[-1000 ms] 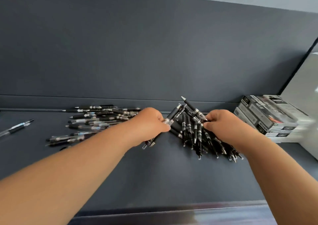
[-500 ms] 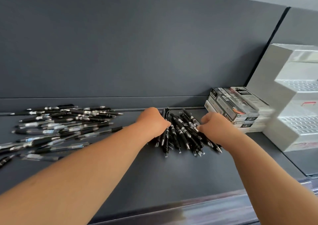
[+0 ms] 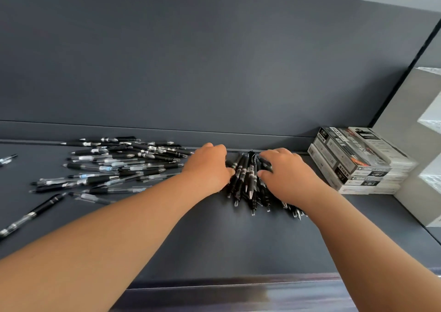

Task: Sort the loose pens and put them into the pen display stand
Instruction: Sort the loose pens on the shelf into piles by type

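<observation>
Head view of a dark grey bench (image 3: 214, 240) with a dark upright back panel (image 3: 191, 61) behind it. At the far left edge lies a single clear-barrelled pen (image 3: 7, 159), cut off by the frame. Near the front left corner, a black pen (image 3: 32, 214) lies aslant, apart from the rest. Further in, towards the back edge, a loose pile of pens (image 3: 114, 166) spreads flat across the bench, black and clear barrels mixed, most lying roughly parallel to the back edge.

Right of the pile, the left hand (image 3: 210, 168) rests knuckles up with its fingers curled in against the left side of a bundle of black pens (image 3: 248, 180). The bundle lies on the bench close to the back edge, near the middle, its tips pointing towards the front edge. The right hand (image 3: 286, 175) covers the right side of the bundle, fingers curled over the far ends and thumb laid against the barrels. The two hands hold the bundle pressed between them; a few tips splay out under the right wrist.

Just right of that hand stands a stack of pen boxes (image 3: 358, 163), flat on the bench. At the right edge, touching or just beside the boxes, stands the white stepped display stand (image 3: 403, 125), partly out of frame; whether its tiers contain pens cannot be told
</observation>
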### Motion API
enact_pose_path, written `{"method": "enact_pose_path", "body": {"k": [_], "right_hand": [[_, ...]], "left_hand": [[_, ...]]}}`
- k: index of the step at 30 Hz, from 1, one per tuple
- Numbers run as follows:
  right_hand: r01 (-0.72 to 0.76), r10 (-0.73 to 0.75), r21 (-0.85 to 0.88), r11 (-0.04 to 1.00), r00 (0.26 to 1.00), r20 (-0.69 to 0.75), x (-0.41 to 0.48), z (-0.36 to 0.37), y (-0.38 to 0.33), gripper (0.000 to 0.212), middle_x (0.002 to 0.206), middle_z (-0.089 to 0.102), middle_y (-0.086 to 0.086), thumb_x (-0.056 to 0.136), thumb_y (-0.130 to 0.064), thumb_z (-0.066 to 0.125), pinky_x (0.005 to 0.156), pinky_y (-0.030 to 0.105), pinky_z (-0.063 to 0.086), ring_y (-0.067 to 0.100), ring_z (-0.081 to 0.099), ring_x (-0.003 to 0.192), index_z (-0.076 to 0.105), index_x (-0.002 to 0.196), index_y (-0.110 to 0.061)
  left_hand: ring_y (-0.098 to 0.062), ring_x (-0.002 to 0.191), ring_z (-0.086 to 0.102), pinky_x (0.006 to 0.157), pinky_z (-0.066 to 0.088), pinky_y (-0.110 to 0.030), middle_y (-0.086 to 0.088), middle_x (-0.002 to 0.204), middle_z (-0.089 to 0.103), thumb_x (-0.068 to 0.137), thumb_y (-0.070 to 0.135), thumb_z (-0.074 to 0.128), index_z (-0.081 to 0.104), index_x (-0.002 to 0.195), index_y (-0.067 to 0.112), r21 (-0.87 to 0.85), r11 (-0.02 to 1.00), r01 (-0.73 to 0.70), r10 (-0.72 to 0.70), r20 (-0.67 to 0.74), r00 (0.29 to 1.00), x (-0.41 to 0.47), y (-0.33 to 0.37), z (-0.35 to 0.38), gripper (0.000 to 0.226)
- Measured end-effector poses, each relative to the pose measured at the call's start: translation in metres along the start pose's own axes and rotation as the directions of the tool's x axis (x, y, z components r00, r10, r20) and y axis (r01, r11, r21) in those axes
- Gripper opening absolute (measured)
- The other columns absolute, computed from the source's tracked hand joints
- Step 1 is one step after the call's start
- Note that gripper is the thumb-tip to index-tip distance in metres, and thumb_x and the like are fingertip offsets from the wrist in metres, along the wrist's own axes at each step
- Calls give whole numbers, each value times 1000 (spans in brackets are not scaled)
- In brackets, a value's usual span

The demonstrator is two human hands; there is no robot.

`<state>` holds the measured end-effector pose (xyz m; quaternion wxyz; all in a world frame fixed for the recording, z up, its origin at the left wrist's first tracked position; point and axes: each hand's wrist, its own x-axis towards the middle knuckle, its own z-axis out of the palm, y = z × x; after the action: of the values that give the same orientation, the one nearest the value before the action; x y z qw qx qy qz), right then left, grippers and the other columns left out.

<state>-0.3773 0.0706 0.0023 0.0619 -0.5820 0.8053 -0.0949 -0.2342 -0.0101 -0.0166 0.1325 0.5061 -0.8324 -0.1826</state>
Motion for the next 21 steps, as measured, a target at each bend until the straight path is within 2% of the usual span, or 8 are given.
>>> {"method": "enact_pose_path", "body": {"k": [5, 9, 11, 13, 15, 21], "right_hand": [[133, -131, -33, 991, 990, 56, 3, 13, -46, 50, 143, 39, 1, 93, -36, 51, 105, 43, 36, 29, 35, 131, 40, 140, -22], [238, -234, -36, 971, 968, 87, 7, 28, -90, 55, 146, 36, 2, 93, -37, 53, 108, 42, 33, 29, 34, 133, 36, 143, -22], [363, -354, -49, 930, 925, 142, 14, 53, -157, 58, 150, 31, 2, 93, -38, 53, 110, 42, 31, 29, 31, 136, 33, 145, -24], [365, -356, -44, 930, 923, 145, 10, 55, -163, 60, 153, 27, 2, 93, -39, 53, 111, 43, 29, 28, 29, 138, 30, 146, -25], [426, -412, -51, 903, 894, 179, 14, 74, -199, 60, 154, 26, 1, 93, -40, 53, 112, 43, 29, 27, 27, 139, 29, 146, -25], [442, -435, -33, 896, 892, 123, 8, 80, -190, 57, 150, 30, -4, 93, -42, 51, 110, 38, 26, 22, 27, 138, 33, 145, -26]], "left_hand": [[-25, 117, 44, 93, 41, -38, -5, 122, 49, 88, 40, 61, 51, 123, 15, 93, 996, 9, 0, -102, 995, -12, -50, -23, 44], [-24, 121, 42, 96, 39, -37, -3, 125, 48, 88, 41, 60, 48, 129, 17, 162, 986, 27, -9, -106, 994, -29, -93, -49, 50], [-24, 121, 42, 97, 39, -37, -3, 125, 49, 88, 42, 60, 47, 131, 17, 168, 979, 119, -97, -137, 986, -56, -157, -79, 51], [-23, 119, 44, 96, 40, -37, -3, 124, 50, 88, 43, 59, 49, 127, 16, 211, 972, 102, -73, -141, 987, -58, -168, -82, 48], [-22, 119, 44, 96, 40, -36, -2, 124, 50, 89, 43, 58, 49, 126, 16, 218, 964, 153, -121, -154, 981, -74, -205, -98, 48], [-22, 124, 40, 98, 38, -35, -1, 129, 47, 90, 43, 56, 46, 133, 20, 204, 966, 158, -129, -149, 980, -79, -217, -107, 50]]}}
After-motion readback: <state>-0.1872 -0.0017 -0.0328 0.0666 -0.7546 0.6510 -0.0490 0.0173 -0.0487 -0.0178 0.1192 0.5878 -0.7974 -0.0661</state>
